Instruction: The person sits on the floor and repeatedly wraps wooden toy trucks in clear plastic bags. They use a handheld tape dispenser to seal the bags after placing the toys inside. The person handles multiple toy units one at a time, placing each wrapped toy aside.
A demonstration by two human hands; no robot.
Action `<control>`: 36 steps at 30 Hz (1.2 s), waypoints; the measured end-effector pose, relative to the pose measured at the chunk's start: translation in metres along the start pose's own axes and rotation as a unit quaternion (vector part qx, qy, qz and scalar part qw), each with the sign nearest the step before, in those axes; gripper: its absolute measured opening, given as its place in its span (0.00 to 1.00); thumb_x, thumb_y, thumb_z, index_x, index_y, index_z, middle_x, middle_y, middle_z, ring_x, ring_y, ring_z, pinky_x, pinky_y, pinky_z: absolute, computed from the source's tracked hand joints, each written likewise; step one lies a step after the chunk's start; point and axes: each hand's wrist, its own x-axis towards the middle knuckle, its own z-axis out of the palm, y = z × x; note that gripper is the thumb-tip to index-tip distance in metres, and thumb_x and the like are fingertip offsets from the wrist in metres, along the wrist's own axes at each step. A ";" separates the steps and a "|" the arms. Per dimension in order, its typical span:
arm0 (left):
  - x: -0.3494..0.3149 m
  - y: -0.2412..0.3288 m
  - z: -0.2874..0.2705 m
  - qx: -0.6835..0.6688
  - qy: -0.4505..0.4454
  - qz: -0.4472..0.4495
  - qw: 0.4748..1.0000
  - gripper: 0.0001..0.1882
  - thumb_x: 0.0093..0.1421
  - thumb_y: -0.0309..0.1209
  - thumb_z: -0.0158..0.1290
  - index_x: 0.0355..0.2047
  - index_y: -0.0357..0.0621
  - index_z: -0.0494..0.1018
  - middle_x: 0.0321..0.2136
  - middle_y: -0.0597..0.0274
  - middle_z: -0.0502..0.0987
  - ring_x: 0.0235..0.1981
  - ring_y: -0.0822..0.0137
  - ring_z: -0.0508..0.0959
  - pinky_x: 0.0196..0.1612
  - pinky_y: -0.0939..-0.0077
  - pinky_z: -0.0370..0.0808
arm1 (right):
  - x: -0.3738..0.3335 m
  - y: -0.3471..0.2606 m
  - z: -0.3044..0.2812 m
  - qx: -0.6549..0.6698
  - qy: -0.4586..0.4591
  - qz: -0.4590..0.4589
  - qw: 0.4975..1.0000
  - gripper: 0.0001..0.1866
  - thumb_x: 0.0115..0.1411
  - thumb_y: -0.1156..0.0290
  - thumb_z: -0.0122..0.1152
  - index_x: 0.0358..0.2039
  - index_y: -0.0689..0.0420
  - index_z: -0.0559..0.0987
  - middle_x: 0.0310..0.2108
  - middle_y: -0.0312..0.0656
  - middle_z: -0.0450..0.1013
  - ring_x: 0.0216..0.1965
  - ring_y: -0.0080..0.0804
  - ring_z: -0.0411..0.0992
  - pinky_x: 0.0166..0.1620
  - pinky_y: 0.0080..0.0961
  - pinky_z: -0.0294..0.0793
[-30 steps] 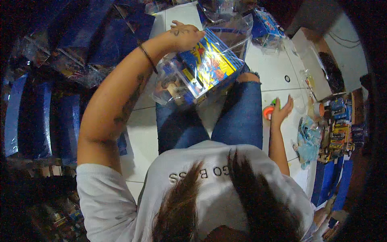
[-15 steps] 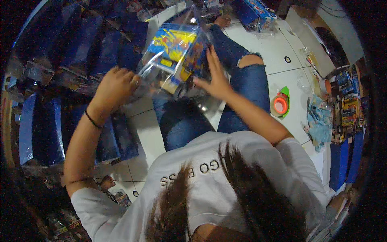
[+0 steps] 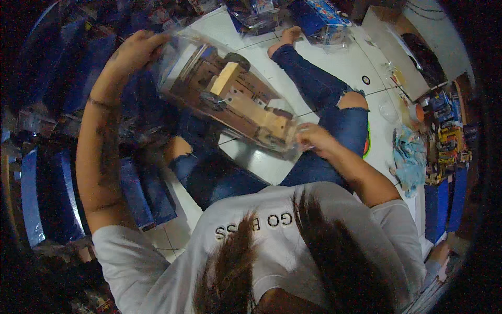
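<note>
A wooden toy truck [image 3: 238,97] in a clear plastic bag [image 3: 168,65] hangs slantwise over my lap. Its underside faces up, with bare wood blocks and black wheels showing. At the upper left my left hand [image 3: 137,52] is closed on one end of the bag. My right hand [image 3: 318,140], fingers pinched together, grips the bag's opposite end beside the truck's lower right end. My bent legs in ripped jeans lie to both sides beneath it.
Several blue packages [image 3: 52,199] stand in rows at the left. To the right are a light blue cloth [image 3: 409,157], packed toys [image 3: 448,138] and an open carton [image 3: 389,49]. A small black ring [image 3: 366,80] lies on the white tiles. A blue box [image 3: 327,15] sits at the far side.
The bagged truck has been turned from its bright blue-and-yellow side to its underside. My left hand moved up and away; my right hand moved down and right, from spread fingers to a pinch.
</note>
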 end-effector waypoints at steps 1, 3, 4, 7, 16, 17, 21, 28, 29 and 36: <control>-0.015 -0.009 -0.001 -0.055 0.014 -0.043 0.997 0.23 0.62 0.45 0.48 0.15 0.45 0.69 0.10 0.71 0.63 0.13 0.74 0.63 0.19 0.77 0.60 | -0.009 -0.021 -0.010 -0.049 0.089 -0.036 0.994 0.23 0.49 0.73 0.59 0.48 0.62 0.71 0.27 0.40 0.72 0.26 0.27 0.69 0.26 0.26 0.68; -0.049 -0.021 0.003 -0.161 0.000 -0.176 0.971 0.24 0.62 0.48 0.49 0.13 0.49 0.66 0.10 0.73 0.61 0.12 0.76 0.61 0.18 0.78 0.58 | -0.019 -0.068 -0.045 -0.083 0.266 -0.172 0.945 0.26 0.51 0.67 0.64 0.49 0.57 0.69 0.25 0.37 0.70 0.25 0.24 0.67 0.26 0.24 0.66; -0.067 -0.024 0.015 -0.203 0.000 -0.221 0.954 0.24 0.62 0.48 0.49 0.13 0.49 0.66 0.10 0.74 0.61 0.12 0.76 0.61 0.18 0.78 0.57 | -0.019 -0.085 -0.060 -0.008 0.301 -0.205 0.932 0.22 0.53 0.67 0.64 0.47 0.57 0.70 0.24 0.36 0.70 0.22 0.22 0.65 0.25 0.21 0.65; -0.105 -0.027 0.062 -0.183 -0.013 -0.290 0.939 0.24 0.62 0.49 0.49 0.15 0.48 0.67 0.13 0.74 0.63 0.13 0.77 0.60 0.18 0.79 0.57 | 0.005 -0.119 -0.099 -0.052 0.235 -0.378 0.894 0.17 0.57 0.70 0.60 0.46 0.57 0.69 0.22 0.34 0.69 0.19 0.20 0.63 0.24 0.19 0.63; -0.169 -0.055 0.155 -0.219 0.114 -0.290 0.925 0.26 0.66 0.48 0.42 0.20 0.39 0.69 0.17 0.64 0.69 0.20 0.75 0.69 0.24 0.79 0.64 | 0.012 -0.152 -0.026 -0.538 0.379 -0.536 0.529 0.29 0.48 0.67 0.67 0.52 0.54 0.69 0.40 0.42 0.72 0.42 0.39 0.70 0.44 0.35 0.68; -0.172 -0.057 0.156 -0.208 0.119 -0.287 0.927 0.26 0.67 0.47 0.42 0.21 0.38 0.70 0.18 0.62 0.70 0.21 0.73 0.70 0.25 0.78 0.65 | 0.012 -0.154 -0.008 -0.530 0.313 -0.594 0.518 0.35 0.44 0.67 0.69 0.55 0.53 0.68 0.43 0.46 0.72 0.46 0.43 0.69 0.48 0.36 0.67; -0.167 -0.037 0.139 -0.077 0.120 -0.279 0.950 0.21 0.64 0.44 0.44 0.35 0.34 0.72 0.31 0.50 0.75 0.34 0.59 0.75 0.38 0.66 0.71 | 0.043 -0.147 0.050 -0.673 0.019 -0.573 0.468 0.21 0.49 0.70 0.59 0.46 0.56 0.72 0.41 0.45 0.70 0.46 0.44 0.68 0.49 0.35 0.66; -0.063 0.071 0.171 0.133 0.151 0.149 0.968 0.26 0.50 0.36 0.57 0.49 0.36 0.70 0.50 0.44 0.70 0.52 0.46 0.68 0.55 0.57 0.66 | 0.051 -0.151 0.026 -0.629 -0.010 -0.566 0.533 0.07 0.51 0.74 0.53 0.31 0.59 0.69 0.33 0.45 0.67 0.39 0.47 0.67 0.45 0.37 0.67; -0.051 0.074 0.178 0.120 0.076 0.119 0.983 0.22 0.52 0.36 0.56 0.45 0.35 0.71 0.47 0.43 0.71 0.50 0.46 0.70 0.52 0.57 0.68 | 0.047 -0.153 0.026 -0.615 0.009 -0.607 0.504 0.07 0.51 0.74 0.53 0.31 0.59 0.68 0.33 0.46 0.67 0.40 0.47 0.67 0.45 0.37 0.67; -0.026 0.059 0.196 -0.008 -0.022 0.071 0.997 0.13 0.57 0.35 0.52 0.33 0.34 0.73 0.29 0.40 0.74 0.33 0.43 0.75 0.38 0.54 0.73 | 0.048 -0.140 0.034 -0.651 -0.034 -0.557 0.515 0.14 0.56 0.62 0.54 0.40 0.57 0.73 0.41 0.48 0.72 0.44 0.48 0.70 0.48 0.39 0.67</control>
